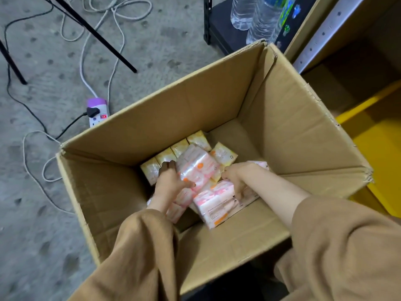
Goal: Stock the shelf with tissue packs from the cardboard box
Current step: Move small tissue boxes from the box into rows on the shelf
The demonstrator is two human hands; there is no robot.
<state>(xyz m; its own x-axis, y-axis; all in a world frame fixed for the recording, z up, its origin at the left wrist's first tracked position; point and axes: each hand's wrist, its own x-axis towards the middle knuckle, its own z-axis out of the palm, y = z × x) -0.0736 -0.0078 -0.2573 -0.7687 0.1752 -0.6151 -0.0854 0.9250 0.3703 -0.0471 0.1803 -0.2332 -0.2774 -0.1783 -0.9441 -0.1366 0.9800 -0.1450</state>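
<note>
An open cardboard box [217,101] stands on the floor below me, with both my arms reaching deep into it. My left hand [171,181] is closed around a pink-and-white tissue pack [196,165] that sits tilted on top of the pile. My right hand [236,178] grips a second pink tissue pack [213,206] lying nearer to me. Several yellow tissue packs [173,153] stand in a row along the box's far wall. The shelf [368,131] with a yellow board is at the right edge.
A white and purple power strip [97,112] with cables lies on the concrete floor just left of the box. Black stand legs [97,35] cross the upper left. Water bottles [258,16] stand on a black rack behind the box.
</note>
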